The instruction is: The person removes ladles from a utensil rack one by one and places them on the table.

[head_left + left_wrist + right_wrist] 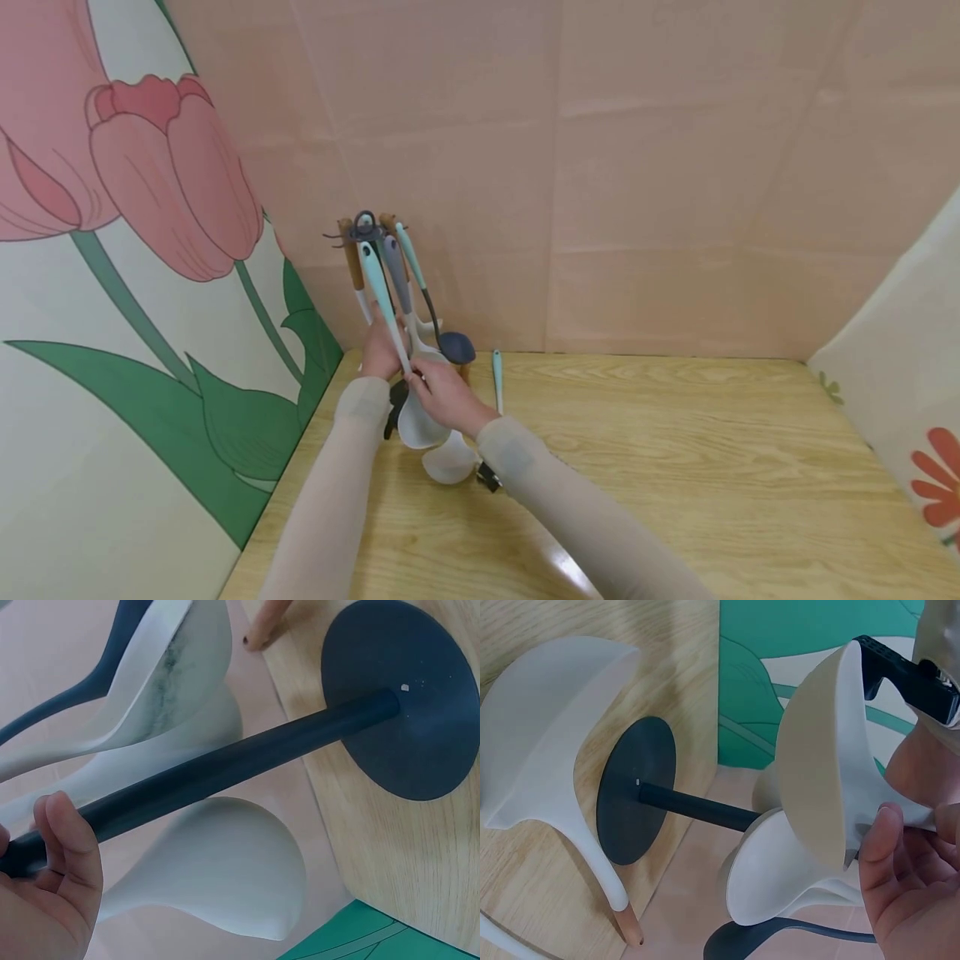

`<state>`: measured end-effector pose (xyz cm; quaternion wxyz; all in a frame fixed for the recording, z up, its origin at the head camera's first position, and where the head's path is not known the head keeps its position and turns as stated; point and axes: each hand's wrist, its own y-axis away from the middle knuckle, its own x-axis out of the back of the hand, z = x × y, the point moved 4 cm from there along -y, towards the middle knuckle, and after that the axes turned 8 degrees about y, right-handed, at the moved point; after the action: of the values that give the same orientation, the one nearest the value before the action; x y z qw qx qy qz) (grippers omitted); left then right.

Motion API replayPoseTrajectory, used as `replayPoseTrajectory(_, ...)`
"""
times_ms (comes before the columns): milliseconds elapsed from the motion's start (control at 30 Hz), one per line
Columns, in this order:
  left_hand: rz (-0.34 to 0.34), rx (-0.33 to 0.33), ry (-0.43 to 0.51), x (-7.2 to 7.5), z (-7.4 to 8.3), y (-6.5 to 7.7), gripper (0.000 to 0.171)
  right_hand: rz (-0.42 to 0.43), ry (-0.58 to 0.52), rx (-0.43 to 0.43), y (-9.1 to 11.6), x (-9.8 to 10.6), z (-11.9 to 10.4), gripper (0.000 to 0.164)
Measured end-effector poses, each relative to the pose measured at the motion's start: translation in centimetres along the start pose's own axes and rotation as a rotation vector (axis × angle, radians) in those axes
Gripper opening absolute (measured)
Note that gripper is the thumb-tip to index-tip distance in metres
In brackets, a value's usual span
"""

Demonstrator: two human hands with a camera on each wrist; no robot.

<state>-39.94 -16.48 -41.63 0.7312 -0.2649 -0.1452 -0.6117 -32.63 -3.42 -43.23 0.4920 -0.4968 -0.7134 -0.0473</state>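
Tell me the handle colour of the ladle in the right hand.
The handle is light turquoise; it shows best in the head view.

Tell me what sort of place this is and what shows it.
Probably a staged indoor corner for handling kitchenware: a creased pinkish backdrop, a tulip-printed side wall and a utensil stand.

Ladle (450, 463), turquoise-handled utensil (498, 382), stand (247, 764) on wood-grain table (712, 467)
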Motion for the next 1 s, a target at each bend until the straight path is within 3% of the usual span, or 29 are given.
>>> replayPoseTrajectory(400, 0.002, -0.008, -0.006, -0.08, 0.14, 0.09, 0.051, -0.025, -0.010, -0.019, 0.04, 0.12, -0.06, 0.015)
replayPoseTrajectory(733, -0.009, 0.035, 0.029, -0.09, 0.13, 0.12, 0.049, -0.023, -0.001, -0.019, 0.14, 0.24, -0.23, 0.015)
replayPoseTrajectory(1000, 0.005, 0.014, -0.013, -0.05, 0.31, 0.15, 0.050, -0.015, -0.005, -0.025, 0.28, 0.40, -0.36, 0.014)
